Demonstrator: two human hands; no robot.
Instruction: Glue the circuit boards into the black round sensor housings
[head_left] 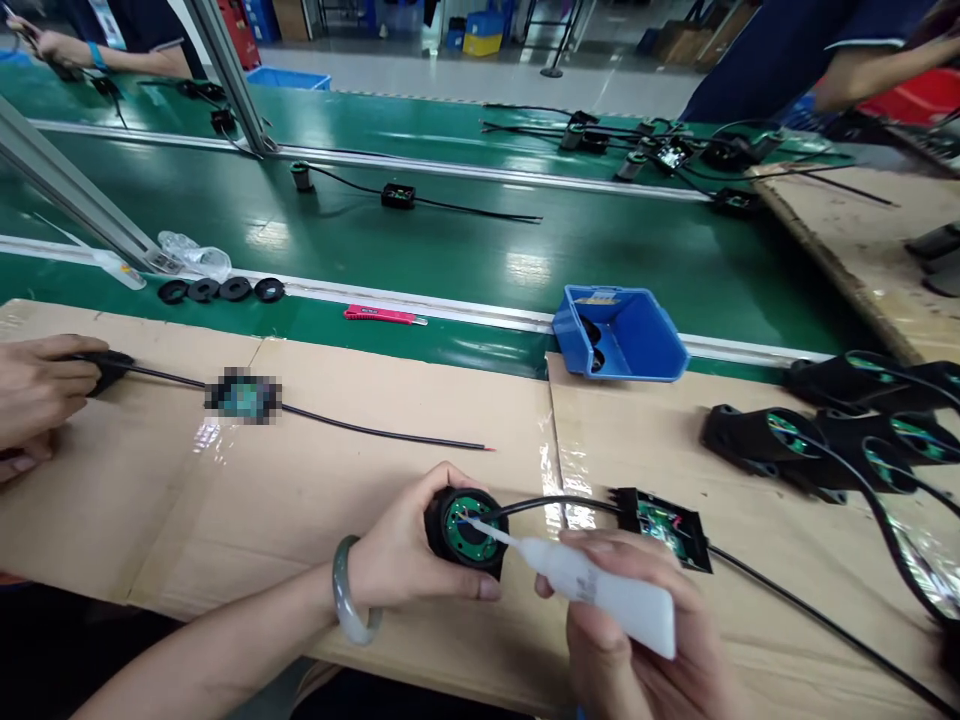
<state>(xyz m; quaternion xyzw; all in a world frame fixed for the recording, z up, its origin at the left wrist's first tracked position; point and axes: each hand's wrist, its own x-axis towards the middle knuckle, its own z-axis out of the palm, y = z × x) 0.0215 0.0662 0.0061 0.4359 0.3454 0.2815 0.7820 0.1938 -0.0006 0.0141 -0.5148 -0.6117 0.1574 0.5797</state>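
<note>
My left hand (409, 555) wraps round a black cylindrical housing (431, 530) whose open end faces up, showing a round green circuit board (480, 546). In my right hand (637, 620) is a white glue bottle (592, 580), tilted so its thin nozzle reaches the board near the wires. I cannot make out any drop at the tip. From the housing a black cable (559, 500) runs right to an open black box (670, 528) with a circuit board inside, lying on the cardboard. A second cable (810, 610) leaves that box toward the lower right.
At left, another person's hand (41, 395) holds a black part wired to a blurred-out box (244, 396). Several black housings (810, 440) lie at right. Beyond the cardboard are a blue bin (622, 335), a red utility knife (382, 315), black rings (236, 289) and the green conveyor (450, 240).
</note>
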